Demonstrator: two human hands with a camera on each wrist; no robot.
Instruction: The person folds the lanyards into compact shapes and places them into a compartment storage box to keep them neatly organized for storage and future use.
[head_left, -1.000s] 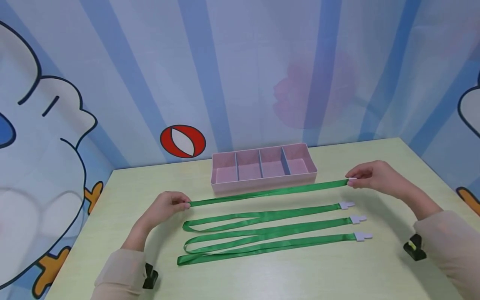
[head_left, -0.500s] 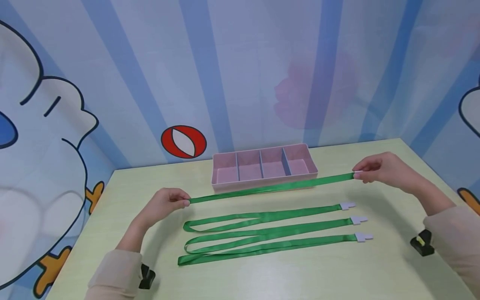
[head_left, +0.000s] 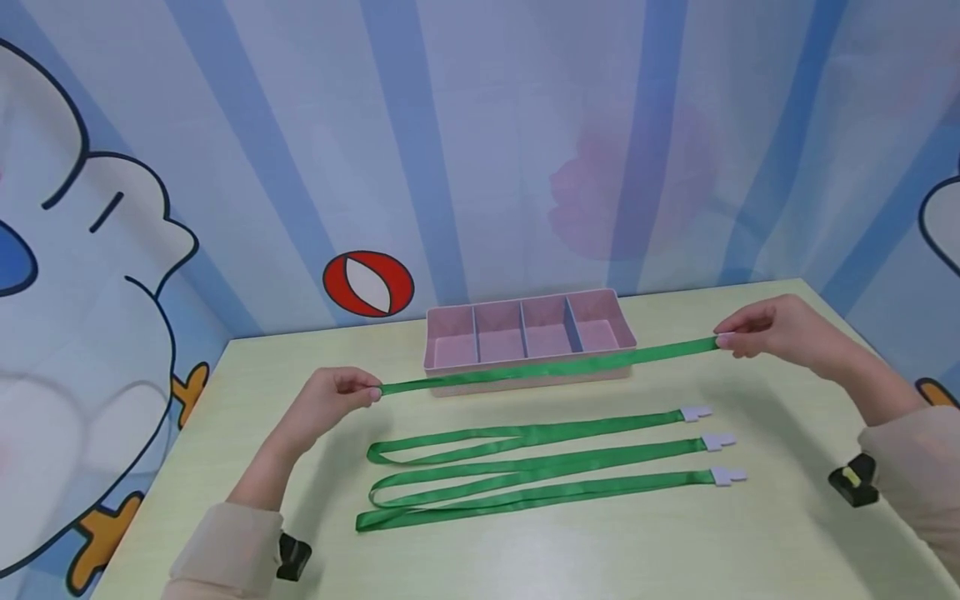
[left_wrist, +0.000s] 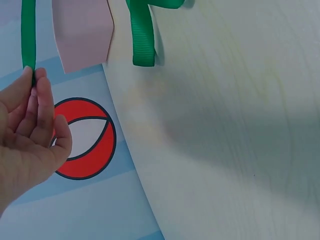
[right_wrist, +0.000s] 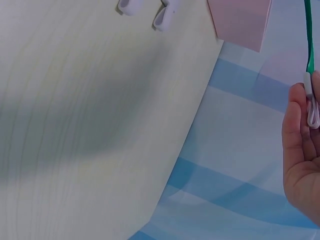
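Note:
A green lanyard [head_left: 547, 368] is stretched taut between both hands above the table, crossing in front of a pink divided box. My left hand [head_left: 330, 406] pinches its looped end between thumb and fingers. At the other end, my right hand [head_left: 787, 333] pinches the white plastic clip [right_wrist: 312, 100], which shows among the fingers in the right wrist view. Below it on the table lie more green lanyards: a back one [head_left: 525, 431], a middle one [head_left: 555, 461] and a front one [head_left: 540, 498], roughly parallel, their white clips pointing right.
The pink box [head_left: 525, 379] with several compartments stands at the table's back edge, against a blue striped backdrop [head_left: 502, 167] with cartoon figures. The pale wooden table [head_left: 600, 550] extends in front of the lanyards. Black wrist devices hang under both sleeves.
Both hands have risen with the taut lanyard, moving it up and back so that it overlaps the box's front. The right hand has also shifted right. The lanyards on the table stay put.

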